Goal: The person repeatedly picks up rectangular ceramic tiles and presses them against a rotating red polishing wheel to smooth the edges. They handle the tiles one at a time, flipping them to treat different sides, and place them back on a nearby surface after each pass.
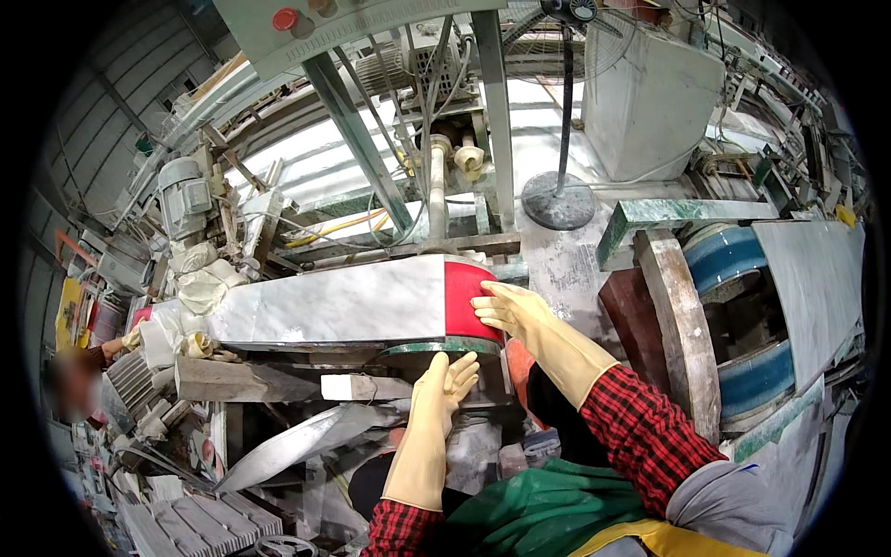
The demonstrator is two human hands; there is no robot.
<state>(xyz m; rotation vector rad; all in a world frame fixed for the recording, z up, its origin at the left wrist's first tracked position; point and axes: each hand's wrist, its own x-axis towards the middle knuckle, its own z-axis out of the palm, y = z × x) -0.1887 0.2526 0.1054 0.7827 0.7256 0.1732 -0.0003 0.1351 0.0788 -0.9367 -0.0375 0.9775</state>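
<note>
In front of me lies a long grey-white marbled stone piece (334,302) with a flat top. Its right end meets a smooth, curved red surface (464,302), and a green rim (436,349) shows under its near side. Both of my hands wear cream rubber gloves. My right hand (520,316) rests its outstretched fingertips on the right part of the red surface. Just below the green rim is my left hand (440,395), palm turned inward and fingers extended; whether its fingertips touch the rim I cannot tell. Neither hand grips anything.
Wooden beams (246,379) lie at the near left. A round-based fan stand (559,200) is beyond the red end. Curved blue pieces (729,255) and a slab (806,278) stand at right. A motor (184,197) and another person's gloved hand (135,336) are at left.
</note>
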